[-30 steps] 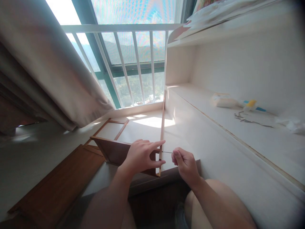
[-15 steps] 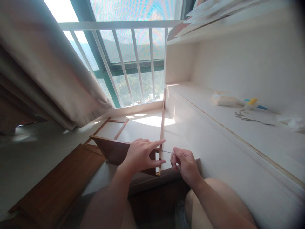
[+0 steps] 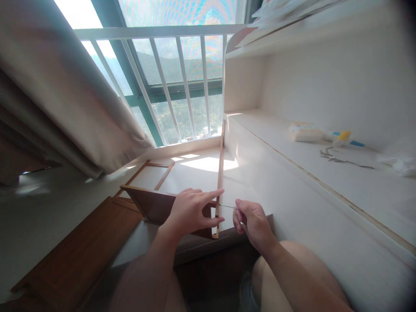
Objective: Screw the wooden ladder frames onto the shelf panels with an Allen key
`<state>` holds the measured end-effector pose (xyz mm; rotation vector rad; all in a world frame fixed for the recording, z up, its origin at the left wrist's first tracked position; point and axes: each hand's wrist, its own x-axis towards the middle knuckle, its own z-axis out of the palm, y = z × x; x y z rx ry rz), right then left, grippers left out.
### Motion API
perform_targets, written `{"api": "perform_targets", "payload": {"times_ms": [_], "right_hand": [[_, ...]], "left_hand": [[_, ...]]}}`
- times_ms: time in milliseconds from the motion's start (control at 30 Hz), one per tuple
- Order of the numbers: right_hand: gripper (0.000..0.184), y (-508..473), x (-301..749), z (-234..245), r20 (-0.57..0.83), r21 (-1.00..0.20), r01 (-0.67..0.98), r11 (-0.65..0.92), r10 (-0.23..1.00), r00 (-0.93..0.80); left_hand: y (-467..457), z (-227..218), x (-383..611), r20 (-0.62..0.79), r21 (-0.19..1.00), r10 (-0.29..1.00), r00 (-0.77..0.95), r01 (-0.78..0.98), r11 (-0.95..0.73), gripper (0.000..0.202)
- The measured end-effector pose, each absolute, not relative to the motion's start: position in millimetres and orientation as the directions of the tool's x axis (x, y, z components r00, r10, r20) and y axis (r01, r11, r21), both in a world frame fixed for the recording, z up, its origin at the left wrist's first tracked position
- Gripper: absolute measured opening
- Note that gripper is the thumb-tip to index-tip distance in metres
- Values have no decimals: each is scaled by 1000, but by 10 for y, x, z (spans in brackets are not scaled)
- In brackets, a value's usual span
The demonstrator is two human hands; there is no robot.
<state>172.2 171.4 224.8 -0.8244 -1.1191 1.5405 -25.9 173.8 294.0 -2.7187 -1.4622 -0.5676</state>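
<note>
My left hand (image 3: 191, 211) grips the corner where a brown wooden panel (image 3: 152, 203) meets a thin upright wooden rail (image 3: 220, 169), with thumb and forefinger around the rail. My right hand (image 3: 251, 221) is closed in a pinch on a thin metal tool (image 3: 227, 206), a slim rod whose tip touches the rail from the right side. The rail leans against the white cabinet side.
A wooden frame piece (image 3: 152, 171) lies on the white sill behind the panel. Brown boards (image 3: 74, 255) lie at lower left. A white shelf (image 3: 325, 173) on the right holds a pack, a yellow-blue item and metal parts. A curtain (image 3: 65, 95) hangs at left, window bars behind.
The view has shifted slightly. My right hand has turned a little at the wrist while holding the thin tool against the rail. My left hand stays on the corner.
</note>
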Motion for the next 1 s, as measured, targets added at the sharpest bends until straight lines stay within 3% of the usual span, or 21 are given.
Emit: {"api": "perform_targets", "payload": {"times_ms": [267,500,1000], "right_hand": [[49,1714,1814,2299,175,-982,-94,166,980,-97],[50,1693,1839,2350,284,-940,125,316,932,-224],[46,1710,1866,2317,359,-891,176,419,886,-293]], "left_hand": [[1740,2952,-260,310,187,808,500,802,-568,66],[1743,2939,-261,306,179,812,496,808,-561,67],[1746,2937,-266,303,178,809,504,804,-568,66]]}}
